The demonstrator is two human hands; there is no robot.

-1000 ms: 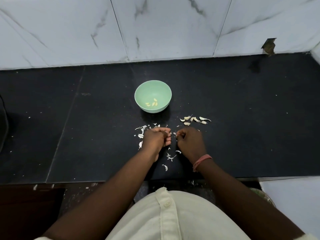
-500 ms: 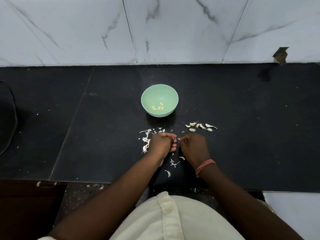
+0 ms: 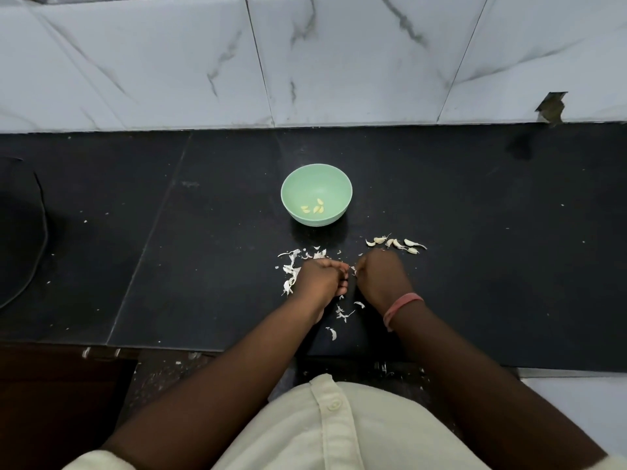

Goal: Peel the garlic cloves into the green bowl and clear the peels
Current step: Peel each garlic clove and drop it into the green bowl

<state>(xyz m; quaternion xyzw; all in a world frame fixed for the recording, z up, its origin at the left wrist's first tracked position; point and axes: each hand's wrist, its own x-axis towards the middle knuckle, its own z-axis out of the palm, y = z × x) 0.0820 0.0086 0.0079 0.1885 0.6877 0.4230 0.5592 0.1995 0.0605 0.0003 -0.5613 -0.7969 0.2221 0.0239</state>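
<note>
A green bowl (image 3: pixel 316 179) stands on the black counter with three peeled cloves (image 3: pixel 314 208) in it. Several unpeeled garlic cloves (image 3: pixel 396 244) lie in a row to its lower right. My left hand (image 3: pixel 319 279) and my right hand (image 3: pixel 380 279) sit close together just in front of the bowl, fingers curled, pinching a small garlic clove (image 3: pixel 353 269) between them; only a sliver of it shows. White peels (image 3: pixel 294 268) are scattered left of my left hand, and more peels (image 3: pixel 343 313) lie between my wrists.
The black counter (image 3: pixel 492 266) ends at a marble-tiled wall (image 3: pixel 305 62) behind. A dark rounded object (image 3: pixel 20 232) sits at the far left edge. The counter's front edge runs just below my wrists.
The camera view has shifted slightly, so bowl and hands sit a little lower and to the right. Both hands stay together on the clove.
</note>
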